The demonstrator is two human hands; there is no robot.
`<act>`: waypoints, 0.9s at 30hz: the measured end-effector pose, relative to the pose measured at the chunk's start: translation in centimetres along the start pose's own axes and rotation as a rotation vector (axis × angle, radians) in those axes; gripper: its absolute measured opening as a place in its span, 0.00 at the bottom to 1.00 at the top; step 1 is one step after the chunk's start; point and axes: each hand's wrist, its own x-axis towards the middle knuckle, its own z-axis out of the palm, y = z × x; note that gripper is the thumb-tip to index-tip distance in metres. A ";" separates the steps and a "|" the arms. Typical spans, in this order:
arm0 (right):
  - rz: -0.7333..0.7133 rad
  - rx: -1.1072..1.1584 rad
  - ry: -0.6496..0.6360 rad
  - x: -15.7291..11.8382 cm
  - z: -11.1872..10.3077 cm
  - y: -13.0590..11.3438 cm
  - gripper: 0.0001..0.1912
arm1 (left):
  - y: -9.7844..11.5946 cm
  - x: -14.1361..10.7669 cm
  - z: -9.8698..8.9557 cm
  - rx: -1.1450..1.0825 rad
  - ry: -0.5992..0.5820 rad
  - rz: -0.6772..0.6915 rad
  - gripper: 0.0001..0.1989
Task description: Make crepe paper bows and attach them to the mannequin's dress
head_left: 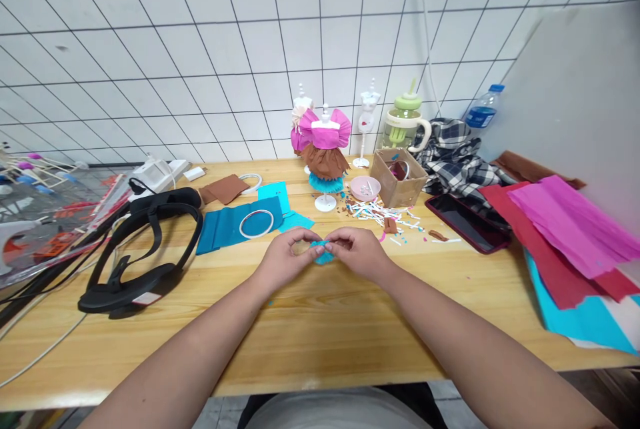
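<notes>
Between my two hands is a small piece of teal crepe paper [324, 258], pinched over the middle of the table. My left hand [290, 255] grips its left side with thumb and fingertips, and my right hand [357, 252] pinches the right side; the fingertips almost meet. Just beyond them stands a miniature dress form [326, 130] wearing a pink bow top, a brown layer and a teal ruffle. Folded teal paper [225, 225] with a white tape ring [257, 223] on it lies to the left of my hands.
White paper strips [373, 210] are scattered by a pink dish [365, 187] and a cardboard box [400, 179]. A black headset [145, 249] lies left. At right are a phone [467, 223] and stacked coloured paper sheets [565, 235]. A green-lidded cup [406, 119] stands behind.
</notes>
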 end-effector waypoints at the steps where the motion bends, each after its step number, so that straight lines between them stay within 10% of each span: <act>1: -0.006 -0.002 0.002 0.0 0.0 -0.1 0.09 | 0.0 0.0 0.0 0.010 0.021 -0.007 0.13; 13: 0.213 0.503 -0.110 0.1 0.4 -0.7 0.23 | -0.4 0.3 0.0 -0.263 0.116 -0.124 0.18; 21: 0.152 0.190 -0.046 0.2 0.7 0.1 0.08 | -0.1 0.1 0.0 -0.189 0.018 -0.077 0.17; 27: 0.126 0.224 -0.015 0.2 0.7 0.1 0.14 | -0.2 0.2 0.0 -0.232 0.043 -0.153 0.17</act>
